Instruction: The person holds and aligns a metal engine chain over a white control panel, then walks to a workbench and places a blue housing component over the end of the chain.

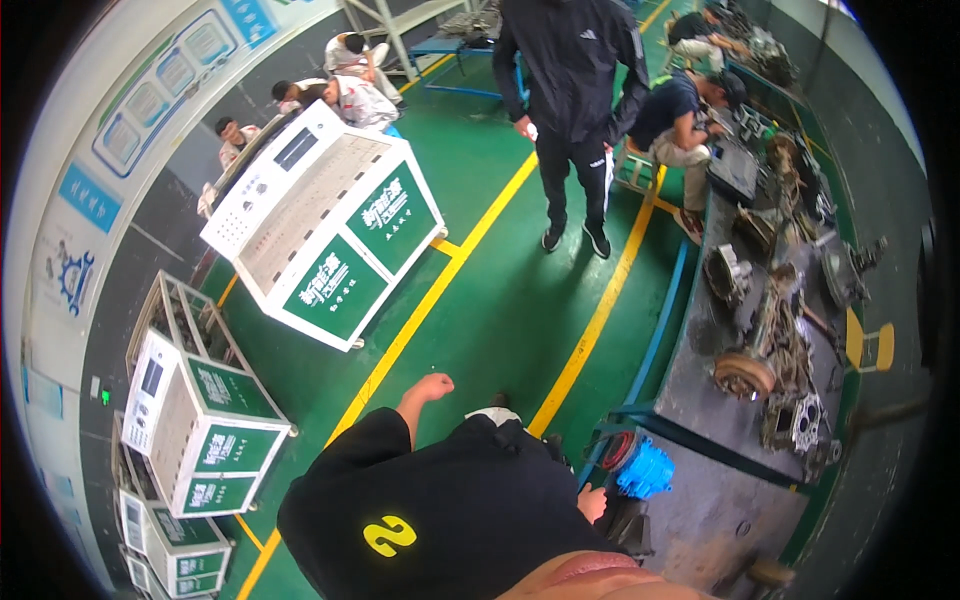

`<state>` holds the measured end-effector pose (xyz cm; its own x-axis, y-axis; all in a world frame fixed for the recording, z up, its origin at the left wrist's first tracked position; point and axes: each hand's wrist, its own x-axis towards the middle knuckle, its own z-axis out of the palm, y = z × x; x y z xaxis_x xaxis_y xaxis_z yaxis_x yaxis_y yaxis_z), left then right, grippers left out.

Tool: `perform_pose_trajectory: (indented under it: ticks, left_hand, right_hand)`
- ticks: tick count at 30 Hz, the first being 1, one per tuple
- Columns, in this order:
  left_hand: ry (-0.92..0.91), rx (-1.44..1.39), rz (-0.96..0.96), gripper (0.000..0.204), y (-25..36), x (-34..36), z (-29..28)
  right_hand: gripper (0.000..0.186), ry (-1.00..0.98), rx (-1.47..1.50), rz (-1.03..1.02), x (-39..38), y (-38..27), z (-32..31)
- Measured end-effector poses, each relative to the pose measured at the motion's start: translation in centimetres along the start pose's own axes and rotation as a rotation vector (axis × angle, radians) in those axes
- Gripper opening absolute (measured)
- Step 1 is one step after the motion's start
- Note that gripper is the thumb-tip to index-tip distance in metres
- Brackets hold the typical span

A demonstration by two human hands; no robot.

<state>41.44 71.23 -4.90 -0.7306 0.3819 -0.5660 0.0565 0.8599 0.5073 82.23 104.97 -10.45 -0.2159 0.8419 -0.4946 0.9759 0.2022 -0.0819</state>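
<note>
My left hand (432, 387) is held out ahead of my black shirt, over the green floor. Its fingers are curled into a loose fist, and I see nothing in it. On my other side, my right hand (592, 503) is low beside the near workbench (735, 515), its fingers curled in with nothing visible between them. A blue motor-like unit (645, 468) with a dark round end sits on that bench, just beyond the right hand. Close beside the same hand is a dark part (630, 527) whose kind I cannot make out.
A person in black (572, 75) stands ahead on the floor. Greasy axle and gearbox parts (775, 340) cover the long bench on the right, where a seated person (680, 120) works. White-and-green cabinets (325, 225) line the left, with several people behind. A yellow chair (868, 342) stands far right.
</note>
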Motion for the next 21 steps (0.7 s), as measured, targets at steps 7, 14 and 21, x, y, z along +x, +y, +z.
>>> perform_pose_trajectory:
  ticks: [7,14,21]
  left_hand:
    - [-0.230,0.060,-0.290,0.032,-3.8,-2.7,1.5]
    - [-0.230,0.205,-0.209,0.033,-3.4,-1.5,0.5]
    - [-0.005,-0.020,-0.167,0.033,-3.3,-2.8,0.7]
  right_hand:
    - [0.042,0.381,0.062,-0.207,4.8,-5.1,-8.0]
    - [0.039,0.508,0.033,-0.180,4.1,-5.9,-7.1]
    - [0.043,0.246,-0.101,0.079,2.8,0.8,4.8]
